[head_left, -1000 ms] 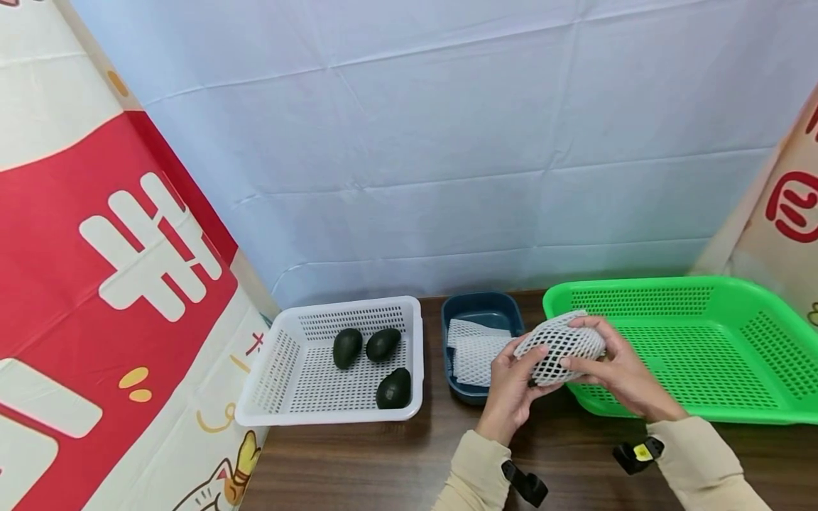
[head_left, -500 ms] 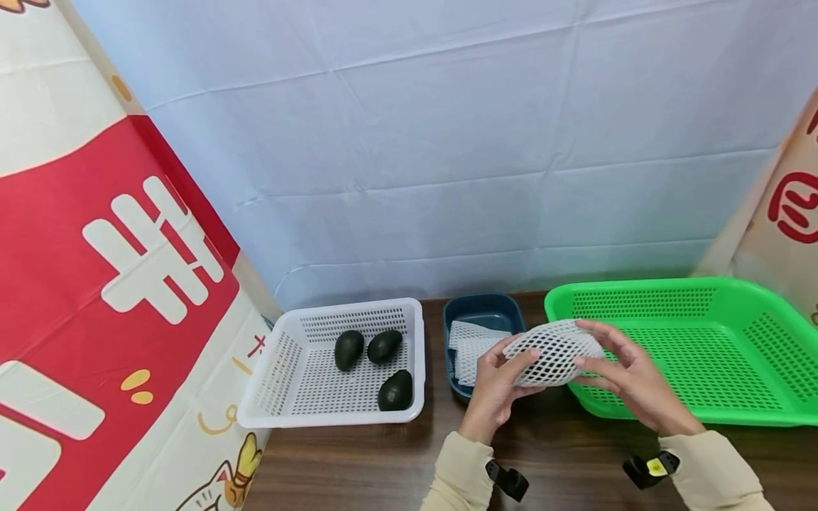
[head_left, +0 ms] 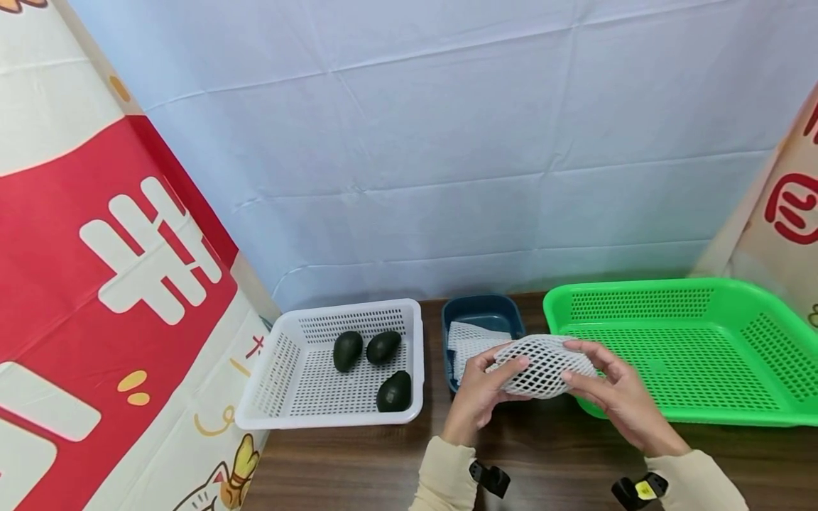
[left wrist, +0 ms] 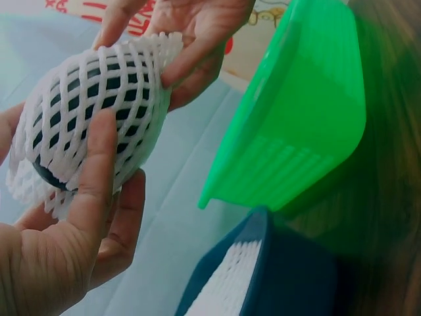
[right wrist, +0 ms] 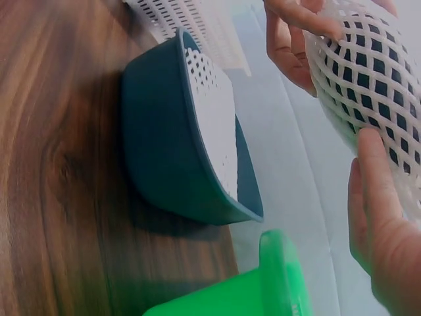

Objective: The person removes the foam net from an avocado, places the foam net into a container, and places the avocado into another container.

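Note:
Between both hands is an avocado (left wrist: 46, 172) inside a white foam net sleeve (head_left: 543, 365), its dark skin showing through the mesh. My left hand (head_left: 478, 390) grips the left end, with the thumb on top and fingers beneath. At the other end my right hand (head_left: 623, 397) pinches the sleeve between thumb and fingers. In the left wrist view, a bit of bare avocado shows at the sleeve's near opening. The wrapped fruit is held up in front of a dark blue bin (head_left: 482, 304), where more flat foam sleeves (head_left: 469, 333) lie.
A white perforated basket (head_left: 255, 369) at left holds three bare avocados (head_left: 394, 390). To the right stands a large green basket (head_left: 690, 362). All stand on a dark wooden table (head_left: 345, 468), with a pale cloth backdrop (head_left: 409, 177) behind.
Both hands have shifted left and slightly down with the avocado. The dark avocado end seen near the left fingers a second ago is out of sight in the head view.

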A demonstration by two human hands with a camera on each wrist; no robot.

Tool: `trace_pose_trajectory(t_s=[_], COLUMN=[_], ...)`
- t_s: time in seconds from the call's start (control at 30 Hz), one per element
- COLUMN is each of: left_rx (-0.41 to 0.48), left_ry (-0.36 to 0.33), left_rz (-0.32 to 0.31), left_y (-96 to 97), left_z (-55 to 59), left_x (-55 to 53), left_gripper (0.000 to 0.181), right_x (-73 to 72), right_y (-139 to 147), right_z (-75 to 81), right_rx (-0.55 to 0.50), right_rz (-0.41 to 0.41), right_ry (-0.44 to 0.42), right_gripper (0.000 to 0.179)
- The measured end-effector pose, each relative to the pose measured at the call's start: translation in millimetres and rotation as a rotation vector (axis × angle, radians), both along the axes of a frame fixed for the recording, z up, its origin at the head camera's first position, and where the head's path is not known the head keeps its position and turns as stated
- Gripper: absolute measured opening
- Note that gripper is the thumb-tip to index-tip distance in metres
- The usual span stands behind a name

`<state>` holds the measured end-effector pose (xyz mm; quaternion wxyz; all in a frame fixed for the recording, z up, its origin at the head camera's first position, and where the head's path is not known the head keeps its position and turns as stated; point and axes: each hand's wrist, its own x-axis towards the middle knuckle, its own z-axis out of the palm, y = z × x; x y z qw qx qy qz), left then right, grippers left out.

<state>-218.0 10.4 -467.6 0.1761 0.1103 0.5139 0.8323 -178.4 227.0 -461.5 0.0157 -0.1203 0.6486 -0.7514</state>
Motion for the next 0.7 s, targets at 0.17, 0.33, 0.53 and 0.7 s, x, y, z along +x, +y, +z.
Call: trace_pose_trajectory(t_s=[0.17, 0.33, 0.53, 0.7], left_rx=[-0.04, -0.071, -0.115, -0.158], left_ry=[0.033, 0.06, 0.06, 0.08], left_rz=[-0.008, -0.01, -0.005, -0.014], left_y=[-10.3, -20.2, -34.3, -44.2], left_z=[5.3, 10.3, 11.1, 5.6], left_x=[2.5, 6.9, 14.5, 21.9], left_gripper=[0.038, 0.039, 0.038, 0.039], right_x=[1.9, 4.2, 10.3, 16.9], right_y=[-8, -15, -26, -35], right_z=[3.3, 7.3, 7.0, -0.7], right_rx=[0.016, 0.087, 0.105, 0.101], right_rz=[-0.001, -0.012, -0.008, -0.002], right_ry=[0.005, -0.002, -0.043, -0.058], right_gripper=[0.045, 0.047, 0.046, 0.045])
